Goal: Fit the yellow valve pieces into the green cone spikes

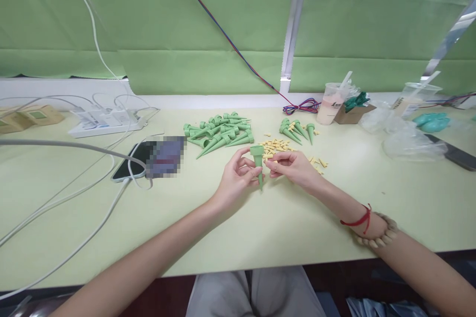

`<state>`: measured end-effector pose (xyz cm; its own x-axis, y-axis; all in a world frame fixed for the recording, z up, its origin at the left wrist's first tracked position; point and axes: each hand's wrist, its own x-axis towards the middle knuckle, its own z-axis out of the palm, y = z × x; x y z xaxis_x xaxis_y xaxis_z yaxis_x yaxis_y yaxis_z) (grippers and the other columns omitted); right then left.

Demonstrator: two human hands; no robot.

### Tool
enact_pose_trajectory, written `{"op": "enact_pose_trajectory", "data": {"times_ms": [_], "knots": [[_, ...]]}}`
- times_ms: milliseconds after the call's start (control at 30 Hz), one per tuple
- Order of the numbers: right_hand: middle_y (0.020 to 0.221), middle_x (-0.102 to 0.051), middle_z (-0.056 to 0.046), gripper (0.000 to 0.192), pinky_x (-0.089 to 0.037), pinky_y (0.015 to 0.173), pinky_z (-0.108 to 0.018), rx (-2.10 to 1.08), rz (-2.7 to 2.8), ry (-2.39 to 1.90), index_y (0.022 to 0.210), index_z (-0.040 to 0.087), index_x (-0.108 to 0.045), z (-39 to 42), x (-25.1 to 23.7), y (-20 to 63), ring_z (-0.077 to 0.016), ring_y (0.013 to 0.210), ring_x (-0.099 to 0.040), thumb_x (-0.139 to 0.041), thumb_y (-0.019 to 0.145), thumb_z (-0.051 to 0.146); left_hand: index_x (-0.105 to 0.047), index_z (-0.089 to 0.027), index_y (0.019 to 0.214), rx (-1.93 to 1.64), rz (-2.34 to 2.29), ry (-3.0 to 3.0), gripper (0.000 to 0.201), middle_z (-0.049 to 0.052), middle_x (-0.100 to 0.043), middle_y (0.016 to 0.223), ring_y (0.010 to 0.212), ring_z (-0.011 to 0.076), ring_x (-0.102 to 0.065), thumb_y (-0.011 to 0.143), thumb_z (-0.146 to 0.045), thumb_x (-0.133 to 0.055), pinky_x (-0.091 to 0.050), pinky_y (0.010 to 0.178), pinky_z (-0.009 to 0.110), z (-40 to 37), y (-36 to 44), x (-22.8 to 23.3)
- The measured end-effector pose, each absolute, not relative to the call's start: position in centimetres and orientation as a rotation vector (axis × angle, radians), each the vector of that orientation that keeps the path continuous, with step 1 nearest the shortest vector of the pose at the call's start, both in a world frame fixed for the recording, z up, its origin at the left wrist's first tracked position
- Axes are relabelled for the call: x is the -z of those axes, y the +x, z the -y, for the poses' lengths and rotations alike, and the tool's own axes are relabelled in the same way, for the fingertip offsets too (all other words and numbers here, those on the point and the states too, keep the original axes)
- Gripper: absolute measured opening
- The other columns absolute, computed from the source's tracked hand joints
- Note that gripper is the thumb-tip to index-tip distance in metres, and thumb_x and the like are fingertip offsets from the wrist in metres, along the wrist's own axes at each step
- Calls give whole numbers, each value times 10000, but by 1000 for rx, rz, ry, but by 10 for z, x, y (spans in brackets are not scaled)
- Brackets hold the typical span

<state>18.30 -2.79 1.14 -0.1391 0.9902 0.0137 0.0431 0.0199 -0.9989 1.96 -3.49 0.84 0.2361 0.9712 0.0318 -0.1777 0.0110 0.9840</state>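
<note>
Head view, lower centre of the frame: we hold one green cone [258,162] upright between both hands, wide cup end up and pointed tip down, just above the table [260,228]. Held this way, the open cup faces us and the point stays clear of the palms.

Left hand [235,178]: fingers curled, thumb and fingertips pinching the shaft of the cone from the left. Right hand [293,166]: fingers drawn together at the cone's right side, touching it near mid-shaft; we cannot tell whether a small part sits between those fingertips. A red cord and a bead bracelet [375,237] circle the right wrist.

Just beyond the hands, at frame centre, the loose yellow pieces [275,146] lie scattered within short reach. Left of them sits the large pile of green cones [221,133]; to the right, a smaller group of cones [295,130] lies apart from it.

Left of centre, a phone [136,161] rests on the table with a cable attached. Farther back, upper left, a white power strip [106,124] carries several plugs. Upper right, a drink cup [332,103] stands beside a small cardboard box [353,111] and clear plastic bags [401,133].
</note>
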Motion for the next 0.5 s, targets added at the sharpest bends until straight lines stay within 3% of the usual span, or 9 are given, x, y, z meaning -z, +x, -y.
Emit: {"op": "enact_pose_trajectory", "data": {"times_ms": [133,333,500], "knots": [[774,-676,-42,274,-562,612,-267,-1177,1428,-1136,699,145,-666,26,-9,184,-131,582,-638,-718,598,395,-431,-240,1105,-1082,-885,1136,566,-71,-486,700,657,151,-641,620,-282,-720,-520,593,276,34,20,-7],[724,-704,-53,343,-577,659,-315,-1038,1370,-1121,844,128,-694,23,-15,191,-172,609,-670,-739,587,351,-368,-257,1166,-1128,-786,1094,597,-63,-518,761,723,154,-659,668,-268,-698,-504,731,308,30,18,-7],[894,-707,-60,343,-558,781,-353,-892,1301,-993,964,159,-681,23,-15,192,-199,783,-677,-692,661,319,-415,-242,1133,-1179,-832,1106,545,-55,-506,765,749,158,-654,667,-285,-695,-492,759,323,28,16,-9]]}}
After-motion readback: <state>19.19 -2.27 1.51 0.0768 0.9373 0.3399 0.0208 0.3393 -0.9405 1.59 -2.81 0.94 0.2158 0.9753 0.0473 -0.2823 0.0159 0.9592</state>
